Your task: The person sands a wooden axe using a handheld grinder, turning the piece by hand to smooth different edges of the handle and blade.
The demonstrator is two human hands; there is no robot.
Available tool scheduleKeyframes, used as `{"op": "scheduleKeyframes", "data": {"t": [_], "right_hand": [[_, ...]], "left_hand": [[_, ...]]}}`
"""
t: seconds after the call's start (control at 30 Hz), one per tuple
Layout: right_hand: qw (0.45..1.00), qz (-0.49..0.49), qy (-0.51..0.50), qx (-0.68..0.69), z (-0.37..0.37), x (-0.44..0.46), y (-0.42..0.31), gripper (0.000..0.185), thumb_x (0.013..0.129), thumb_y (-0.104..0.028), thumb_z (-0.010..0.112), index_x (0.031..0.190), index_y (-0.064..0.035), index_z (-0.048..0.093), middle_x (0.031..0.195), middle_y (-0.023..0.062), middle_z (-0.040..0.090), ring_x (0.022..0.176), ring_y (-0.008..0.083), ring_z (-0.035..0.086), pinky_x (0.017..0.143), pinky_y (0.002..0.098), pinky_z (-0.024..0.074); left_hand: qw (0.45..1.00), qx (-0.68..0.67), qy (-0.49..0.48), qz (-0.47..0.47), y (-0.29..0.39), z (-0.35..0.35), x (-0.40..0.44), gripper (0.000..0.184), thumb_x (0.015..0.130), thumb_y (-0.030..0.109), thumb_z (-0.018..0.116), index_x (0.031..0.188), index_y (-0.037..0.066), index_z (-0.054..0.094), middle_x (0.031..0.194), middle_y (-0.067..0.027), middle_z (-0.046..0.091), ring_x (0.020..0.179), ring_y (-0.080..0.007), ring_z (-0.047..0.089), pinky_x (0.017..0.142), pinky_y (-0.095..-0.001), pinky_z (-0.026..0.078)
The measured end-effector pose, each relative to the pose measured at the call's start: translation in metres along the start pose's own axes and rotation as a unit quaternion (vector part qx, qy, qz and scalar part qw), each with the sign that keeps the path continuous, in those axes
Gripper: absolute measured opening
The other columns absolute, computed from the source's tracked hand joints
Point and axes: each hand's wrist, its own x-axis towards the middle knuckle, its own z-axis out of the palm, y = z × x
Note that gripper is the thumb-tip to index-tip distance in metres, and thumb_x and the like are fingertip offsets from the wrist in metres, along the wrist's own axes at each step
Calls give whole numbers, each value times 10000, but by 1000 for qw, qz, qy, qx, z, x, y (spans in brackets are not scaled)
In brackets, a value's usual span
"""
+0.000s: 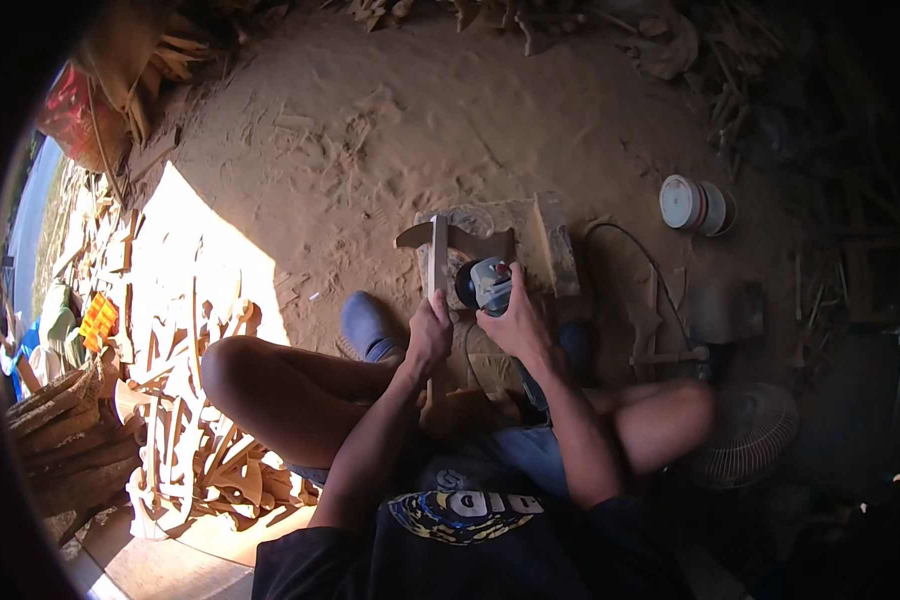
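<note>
My left hand (431,328) is wrapped round the lower part of a pale wooden bar (438,255), which stretches away from me. At its far end the bar meets a darker curved wooden piece (470,242) lying across a wooden block (553,245). In my right hand (515,322) is a grey power tool (491,285) with a dark round head, held close to the right side of the bar. Whether the head touches the wood I cannot tell.
A dark cable (635,250) curves from the block toward the right. Beyond it stands a white bucket (682,204). A fan (753,435) is at the lower right. Wood offcuts (185,440) lie heaped on the left, near stacked logs (65,430). My shoe (368,322) is left of the block.
</note>
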Motion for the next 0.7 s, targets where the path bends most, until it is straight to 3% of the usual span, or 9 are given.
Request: {"op": "scheduleKeyframes", "data": {"t": [0.17, 0.3, 0.37, 0.53, 0.63, 0.7], "right_hand": [[999, 22, -10, 24, -20, -9, 0, 1047, 797, -247, 776, 1603, 10, 160, 1464, 357, 495, 1318, 471, 552, 1107, 467, 445], [996, 41, 47, 62, -45, -19, -8, 1072, 802, -256, 780, 1612, -1, 126, 1458, 355, 500, 1332, 451, 553, 1110, 449, 442], [994, 2, 98, 47, -43, -14, 8, 1085, 803, -257, 781, 1621, -15, 110, 1457, 356, 502, 1329, 450, 557, 1105, 451, 445], [992, 41, 95, 78, -50, -12, 13, 1080, 805, -235, 777, 1631, -41, 109, 1513, 337, 452, 1371, 462, 508, 1115, 450, 433], [991, 19, 92, 92, -45, -13, 9, 1001, 792, -219, 807, 1578, -30, 217, 1455, 279, 506, 1337, 402, 539, 1103, 443, 439], [993, -1, 85, 85, -29, -7, 14, 1007, 797, -220, 807, 1583, -25, 209, 1461, 284, 504, 1343, 406, 537, 1104, 447, 439]], "left_hand": [[1000, -7, -19, -23, 5, -6, -1, 573, 1111, 471, 376, 1015, -47, 602, 703, -227, 644, 627, -367, 683, 577, -475, 521], [997, -31, -52, -56, 14, -12, -3, 602, 1103, 533, 349, 960, -12, 560, 656, -138, 598, 526, -259, 629, 468, -413, 487], [993, -62, -72, -67, 11, -14, -2, 608, 1099, 558, 337, 935, 7, 536, 639, -106, 576, 501, -222, 604, 441, -387, 474], [994, -56, -78, -46, 0, -12, 4, 610, 1100, 563, 325, 907, 16, 517, 618, -96, 560, 489, -213, 595, 444, -373, 480], [997, -31, -58, -37, -1, -9, 3, 619, 1102, 559, 316, 888, 14, 518, 613, -98, 562, 488, -214, 596, 447, -376, 485], [997, -35, -51, -38, -6, -6, 4, 623, 1104, 557, 312, 879, 14, 519, 610, -97, 561, 488, -214, 596, 449, -377, 488]]}}
